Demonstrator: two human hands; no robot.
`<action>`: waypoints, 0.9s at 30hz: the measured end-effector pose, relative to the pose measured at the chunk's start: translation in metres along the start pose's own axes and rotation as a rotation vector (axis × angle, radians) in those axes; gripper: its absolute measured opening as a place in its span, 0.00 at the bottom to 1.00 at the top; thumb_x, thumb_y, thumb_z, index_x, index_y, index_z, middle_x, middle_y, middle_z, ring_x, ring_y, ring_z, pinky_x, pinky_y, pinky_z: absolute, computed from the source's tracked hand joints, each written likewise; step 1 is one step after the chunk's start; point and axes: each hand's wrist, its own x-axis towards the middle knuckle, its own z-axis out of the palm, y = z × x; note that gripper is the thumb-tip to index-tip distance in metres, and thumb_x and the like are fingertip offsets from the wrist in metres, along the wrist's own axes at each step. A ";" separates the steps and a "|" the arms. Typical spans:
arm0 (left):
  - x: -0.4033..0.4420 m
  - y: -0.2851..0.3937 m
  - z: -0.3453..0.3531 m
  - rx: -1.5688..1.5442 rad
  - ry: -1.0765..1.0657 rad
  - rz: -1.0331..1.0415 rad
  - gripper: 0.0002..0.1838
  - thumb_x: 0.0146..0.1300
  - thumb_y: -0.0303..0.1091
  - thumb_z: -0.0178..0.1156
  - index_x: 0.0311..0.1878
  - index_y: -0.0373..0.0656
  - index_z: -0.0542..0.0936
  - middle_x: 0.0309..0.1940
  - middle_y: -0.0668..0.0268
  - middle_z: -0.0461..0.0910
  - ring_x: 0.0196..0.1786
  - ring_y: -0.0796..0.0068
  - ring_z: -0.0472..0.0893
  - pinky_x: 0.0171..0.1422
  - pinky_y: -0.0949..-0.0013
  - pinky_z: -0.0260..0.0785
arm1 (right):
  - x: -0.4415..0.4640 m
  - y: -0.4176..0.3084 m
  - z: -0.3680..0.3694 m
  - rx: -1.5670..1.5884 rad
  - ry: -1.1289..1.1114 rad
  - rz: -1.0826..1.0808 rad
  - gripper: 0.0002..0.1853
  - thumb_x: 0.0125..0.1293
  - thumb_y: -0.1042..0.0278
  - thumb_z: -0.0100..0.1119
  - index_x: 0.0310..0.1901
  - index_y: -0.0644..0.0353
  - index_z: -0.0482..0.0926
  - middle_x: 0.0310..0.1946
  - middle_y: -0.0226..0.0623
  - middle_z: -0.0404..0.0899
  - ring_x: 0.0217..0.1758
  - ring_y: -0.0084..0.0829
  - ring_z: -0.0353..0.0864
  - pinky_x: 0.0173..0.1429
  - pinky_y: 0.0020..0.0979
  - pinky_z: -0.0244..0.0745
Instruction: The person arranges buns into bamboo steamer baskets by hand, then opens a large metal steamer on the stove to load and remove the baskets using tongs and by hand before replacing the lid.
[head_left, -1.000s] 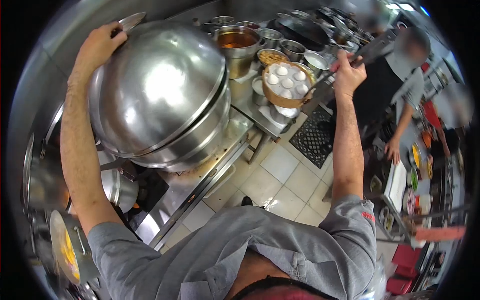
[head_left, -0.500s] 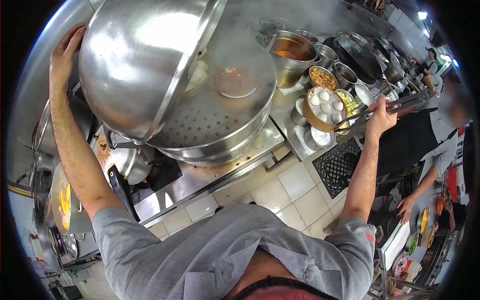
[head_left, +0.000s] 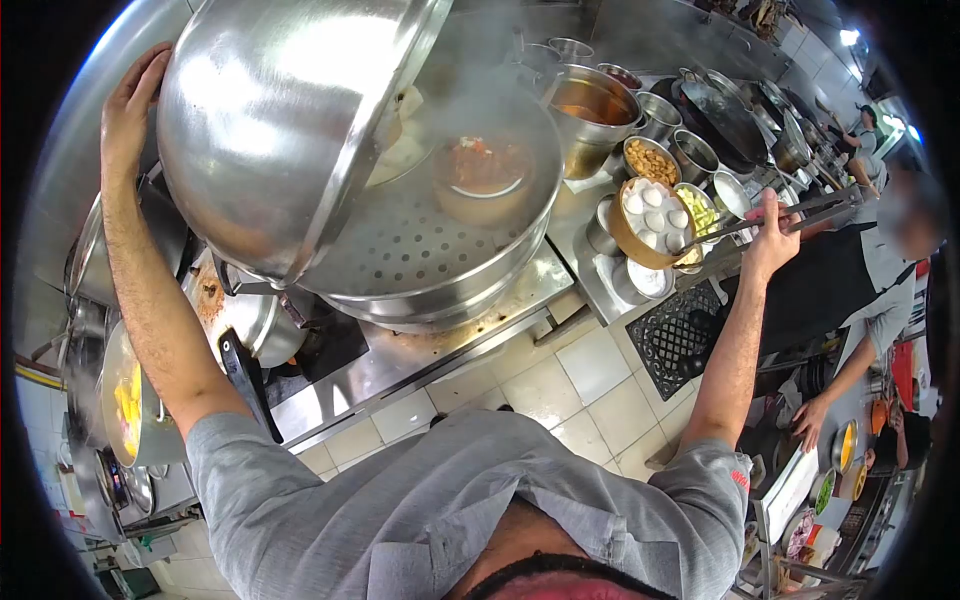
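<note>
My left hand is bent round the far left side of a large domed steel lid, which is tilted up over a steamer. Its fingertips are partly hidden behind the lid. Below it, the perforated steamer tray carries a round dish of reddish food and a partly hidden plate of pale food amid steam. My right hand is closed on metal tongs. The tongs' far end grips the near right rim of a round steamer basket holding several white buns, tilted above the ingredient containers.
A pot of reddish-brown liquid and several ingredient bowls stand beyond the basket. A pan handle juts toward me at left. A person in a black apron stands close at right, near a black floor mat.
The steam over the tray has thinned a little. The basket, tongs and right hand sit slightly farther right in view, along with the background. My left hand and the lid have hardly moved.
</note>
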 end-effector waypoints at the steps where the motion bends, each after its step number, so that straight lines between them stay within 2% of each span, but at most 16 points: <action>1: -0.001 -0.001 0.000 -0.006 0.004 0.002 0.19 0.64 0.44 0.53 0.53 0.46 0.79 0.47 0.68 0.80 0.49 0.77 0.77 0.54 0.72 0.66 | 0.003 -0.003 0.000 0.018 0.006 -0.011 0.11 0.56 0.69 0.67 0.30 0.62 0.72 0.18 0.30 0.73 0.18 0.21 0.72 0.23 0.21 0.66; 4: 0.000 -0.004 -0.003 -0.015 0.009 0.002 0.18 0.64 0.44 0.53 0.52 0.46 0.79 0.46 0.68 0.80 0.48 0.78 0.77 0.53 0.73 0.66 | 0.014 -0.056 0.009 0.039 0.043 -0.027 0.11 0.58 0.68 0.65 0.29 0.63 0.72 0.19 0.33 0.74 0.17 0.24 0.72 0.25 0.26 0.71; 8: -0.003 0.002 -0.002 0.008 0.038 -0.034 0.18 0.64 0.43 0.53 0.52 0.46 0.79 0.46 0.69 0.80 0.47 0.79 0.77 0.51 0.74 0.66 | 0.030 -0.147 0.050 0.428 -0.015 -0.031 0.11 0.60 0.67 0.61 0.25 0.63 0.73 0.18 0.35 0.72 0.16 0.30 0.72 0.26 0.34 0.75; 10: -0.002 0.000 -0.002 -0.007 0.029 -0.030 0.18 0.64 0.43 0.53 0.52 0.46 0.79 0.45 0.69 0.80 0.47 0.79 0.77 0.50 0.74 0.66 | 0.022 -0.183 0.091 0.582 -0.017 -0.025 0.11 0.59 0.67 0.62 0.25 0.63 0.73 0.20 0.39 0.74 0.15 0.30 0.72 0.25 0.32 0.74; 12: 0.000 -0.004 -0.003 -0.022 0.026 -0.027 0.18 0.64 0.43 0.53 0.52 0.46 0.79 0.45 0.69 0.80 0.47 0.80 0.77 0.50 0.75 0.66 | 0.008 -0.202 0.132 0.568 -0.051 -0.004 0.11 0.59 0.66 0.62 0.25 0.62 0.73 0.18 0.37 0.75 0.14 0.26 0.72 0.23 0.26 0.71; 14: 0.002 -0.009 -0.003 -0.042 0.013 -0.005 0.18 0.64 0.43 0.53 0.52 0.46 0.79 0.44 0.70 0.81 0.45 0.81 0.76 0.48 0.75 0.66 | -0.011 -0.201 0.163 0.508 -0.181 0.006 0.14 0.59 0.62 0.63 0.29 0.65 0.74 0.21 0.38 0.75 0.21 0.30 0.77 0.30 0.30 0.76; 16: 0.003 -0.010 -0.004 -0.045 0.011 -0.007 0.18 0.63 0.43 0.53 0.52 0.46 0.79 0.44 0.70 0.81 0.45 0.81 0.77 0.47 0.76 0.66 | -0.039 -0.211 0.196 0.492 -0.166 0.080 0.13 0.60 0.60 0.62 0.27 0.59 0.71 0.14 0.29 0.71 0.13 0.21 0.71 0.18 0.22 0.64; 19: 0.002 -0.010 -0.005 -0.053 0.003 -0.022 0.18 0.63 0.43 0.54 0.52 0.46 0.79 0.44 0.70 0.81 0.44 0.81 0.76 0.47 0.76 0.66 | -0.057 -0.195 0.213 0.455 -0.331 0.094 0.13 0.59 0.61 0.63 0.29 0.60 0.72 0.15 0.29 0.71 0.14 0.21 0.71 0.19 0.21 0.63; 23: 0.004 -0.019 -0.008 -0.078 0.008 0.009 0.18 0.63 0.42 0.55 0.53 0.45 0.79 0.42 0.70 0.81 0.41 0.82 0.75 0.45 0.78 0.65 | -0.072 -0.178 0.225 0.378 -0.370 0.113 0.13 0.60 0.61 0.61 0.24 0.58 0.71 0.15 0.31 0.72 0.15 0.22 0.72 0.20 0.20 0.66; 25: 0.004 -0.022 -0.008 -0.066 0.006 0.003 0.18 0.64 0.42 0.53 0.53 0.45 0.79 0.44 0.70 0.80 0.44 0.82 0.76 0.47 0.78 0.65 | -0.076 -0.168 0.227 0.292 -0.416 0.091 0.15 0.58 0.60 0.65 0.30 0.64 0.74 0.19 0.35 0.75 0.19 0.25 0.76 0.27 0.26 0.72; 27: 0.004 -0.021 -0.008 -0.055 0.005 0.001 0.17 0.66 0.41 0.51 0.53 0.45 0.78 0.46 0.70 0.80 0.47 0.81 0.76 0.49 0.78 0.65 | -0.081 -0.163 0.231 0.294 -0.428 0.094 0.15 0.58 0.59 0.65 0.30 0.64 0.74 0.18 0.33 0.75 0.19 0.24 0.75 0.26 0.24 0.70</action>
